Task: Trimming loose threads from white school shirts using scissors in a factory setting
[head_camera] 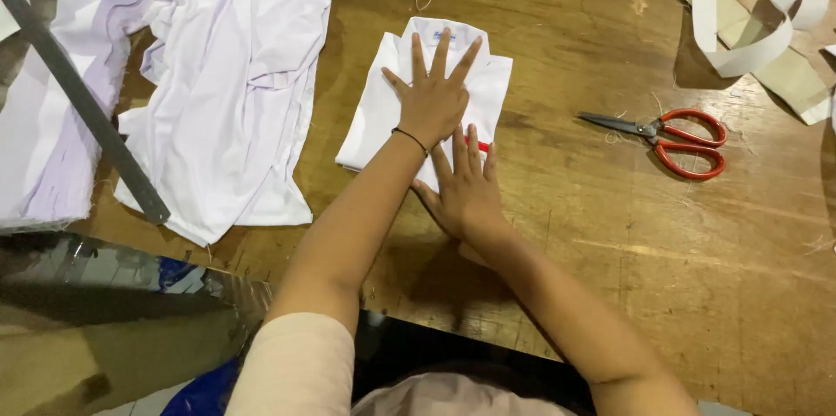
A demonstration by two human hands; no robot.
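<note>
Your left hand [433, 98] lies flat, fingers spread, on the folded white shirt [374, 111] mid-table [610, 242]; your right hand [466, 189], also flat, presses its near edge (gripping nothing). Loose shirts [235, 94] lie just left; red scissors [675, 139] sit well right, bare wood between.
</note>
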